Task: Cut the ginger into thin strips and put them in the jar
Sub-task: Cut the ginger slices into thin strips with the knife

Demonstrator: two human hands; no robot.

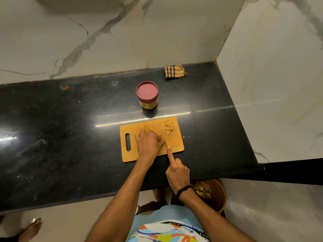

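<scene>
Looking for writing, I find none that can be read: the jar [147,95] shows only a plain pink lid, and the pattern on the shirt [167,229] has no clear letters. The board [176,142] lies in the middle of the black counter [61,137], with its near edge close to the counter's front edge and the jar standing closed just behind its far edge. To the left of the board the counter is wide and bare; to the right it ends at the wall, and a folded cloth [175,71] lies in the far corner. The left hand [148,143] rests palm down on the board, fingers curled together and pressing on the ginger [162,138], of which only a small yellow part shows beside the fingertips. A few slices [169,127] lie apart near the far right corner of the board. The right hand [177,172] is closed on a knife [173,157] that is almost hidden, with the forefinger stretched forward along it toward the ginger. A bin [218,194] stands on the floor below the counter's edge.
</scene>
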